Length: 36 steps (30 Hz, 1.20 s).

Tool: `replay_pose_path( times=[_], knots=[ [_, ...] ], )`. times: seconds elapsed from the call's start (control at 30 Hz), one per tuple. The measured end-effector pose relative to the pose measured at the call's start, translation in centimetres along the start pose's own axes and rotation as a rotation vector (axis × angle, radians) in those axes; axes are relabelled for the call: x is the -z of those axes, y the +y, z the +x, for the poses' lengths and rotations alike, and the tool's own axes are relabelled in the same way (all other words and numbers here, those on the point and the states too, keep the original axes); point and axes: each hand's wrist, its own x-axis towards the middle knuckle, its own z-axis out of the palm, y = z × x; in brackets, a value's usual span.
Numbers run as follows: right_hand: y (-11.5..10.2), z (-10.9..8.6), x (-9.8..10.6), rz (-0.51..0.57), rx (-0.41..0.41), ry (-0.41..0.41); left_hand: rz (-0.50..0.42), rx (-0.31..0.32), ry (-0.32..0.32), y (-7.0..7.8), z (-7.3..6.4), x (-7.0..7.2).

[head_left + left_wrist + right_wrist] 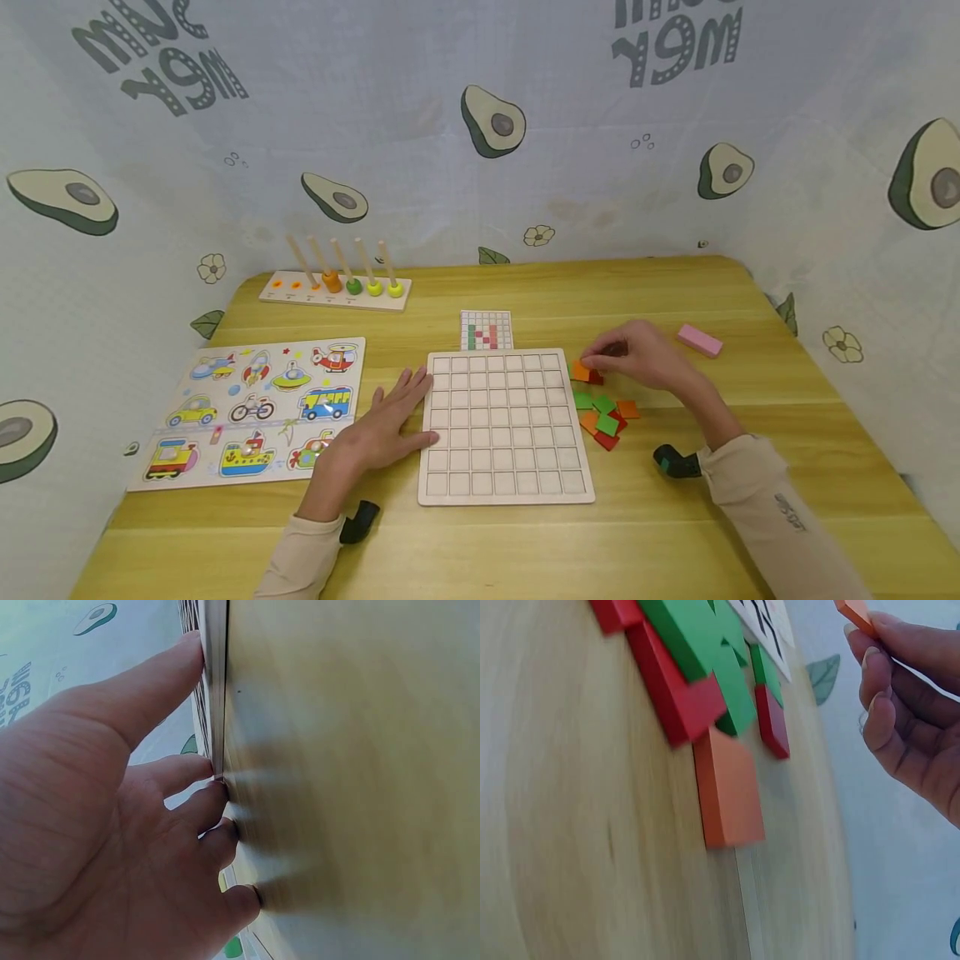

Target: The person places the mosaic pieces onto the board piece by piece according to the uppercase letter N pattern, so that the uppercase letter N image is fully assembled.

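Beige sleeves [780, 517] lie nearest us over the wooden surface [510, 550]. We have the grid board [506, 425], nearly square with no clear long axis, leftward of our right hand [637, 354]. Our left hand [386, 429] is nearer, thumb and fingers apart, touching its left edge. Beside the loose tiles [606, 423], our right thumb and fingertips pinch one orange tile [857, 615] just off the board's far right side.

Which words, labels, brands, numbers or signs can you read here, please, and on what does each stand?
"mer", apparently mirrored, on the pale avocado-print fabric backdrop; lettering above it is partly cut off.
Beige right fabric sleeve: dark lettering, too blurred to read.
Pale wooden peg board: tiny print, too small to read.
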Motion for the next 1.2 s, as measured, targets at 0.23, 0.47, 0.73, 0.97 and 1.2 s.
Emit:
replay_pose_path(
  times=[0.23, 0.47, 0.73, 0.97, 1.2],
  knots=[
    [-1.2, 1.6, -1.5, 0.064, 0.019, -0.037, -0.009, -0.001, 0.006, 0.0, -0.1, 0.1],
    [-2.4, 2.9, -3.2, 0.107, 0.028, -0.057, -0.021, -0.002, 0.006, 0.0, -0.1, 0.1],
    [-3.5, 3.9, -5.0, 0.128, 0.059, -0.108, -0.019, -0.002, 0.006, 0.0, 0.0, 0.1],
    [-3.4, 4.4, -6.3, 0.116, 0.098, -0.121, -0.022, 0.005, 0.006, 0.0, -0.1, 0.2],
    [-3.2, 4.6, -6.8, 0.085, 0.091, -0.137, -0.030, 0.000, 0.010, 0.0, -0.1, 0.2]
  ],
)
